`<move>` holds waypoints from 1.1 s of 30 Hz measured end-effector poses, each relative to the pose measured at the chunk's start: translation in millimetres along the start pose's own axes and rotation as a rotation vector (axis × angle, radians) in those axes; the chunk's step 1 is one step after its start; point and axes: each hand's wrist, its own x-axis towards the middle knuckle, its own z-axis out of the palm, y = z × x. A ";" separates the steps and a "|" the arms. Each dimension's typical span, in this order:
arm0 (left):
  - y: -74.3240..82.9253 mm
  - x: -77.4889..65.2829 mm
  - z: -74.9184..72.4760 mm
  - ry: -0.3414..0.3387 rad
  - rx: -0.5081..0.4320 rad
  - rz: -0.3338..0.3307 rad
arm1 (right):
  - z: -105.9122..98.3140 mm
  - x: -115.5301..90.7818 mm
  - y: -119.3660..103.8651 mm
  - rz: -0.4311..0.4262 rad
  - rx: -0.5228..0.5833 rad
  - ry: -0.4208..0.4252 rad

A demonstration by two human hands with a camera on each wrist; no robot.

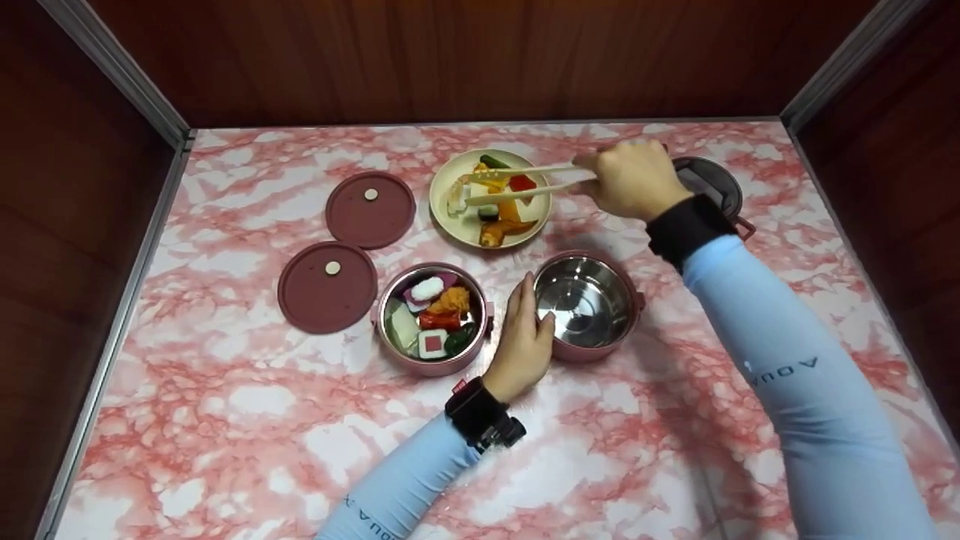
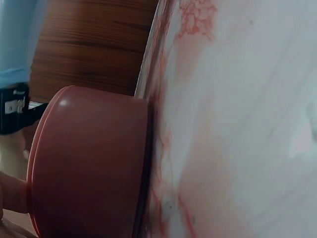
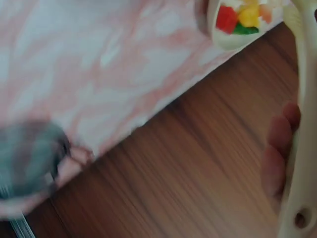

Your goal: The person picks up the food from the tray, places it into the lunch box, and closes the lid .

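My right hand (image 1: 634,178) holds cream-coloured tongs (image 1: 525,193), their arms apart above a cream plate (image 1: 439,214) of toy-like food. The tong tips are at a pale food piece (image 1: 456,196); I cannot tell whether they grip it. My left hand (image 1: 521,352) rests with extended fingers against the left side of a round pink lunch container (image 1: 585,356), its thumb at the rim. This container's steel inside holds no food. Left of that hand stands a second pink container (image 1: 431,367) with several food pieces inside. The right wrist view shows the tongs (image 3: 304,148) in my fingers (image 3: 277,153).
Two dark red round lids (image 1: 371,217) (image 1: 328,296) lie at the left. A dark round container (image 1: 712,184) with a handle stands behind my right wrist. Wooden walls (image 1: 480,60) enclose the back and sides of the pink marbled table (image 1: 247,450).
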 end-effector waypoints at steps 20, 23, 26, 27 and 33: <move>-1.1 0.2 -1.3 0.007 0.005 0.043 | -49.3 76.0 -56.2 -0.377 -0.474 -0.054; -1.4 0.7 -1.1 0.001 -0.002 0.020 | -53.5 86.5 -67.5 -0.385 -0.504 -0.128; -2.2 0.7 -0.9 0.002 -0.003 0.011 | -55.2 96.1 -78.0 -0.394 -0.531 -0.199; -2.5 0.8 -0.8 0.002 -0.001 0.011 | -55.2 98.7 -81.2 -0.396 -0.539 -0.213; -1.6 1.5 0.2 -0.010 -0.008 -0.010 | -55.0 105.2 -90.5 -0.381 -0.565 -0.258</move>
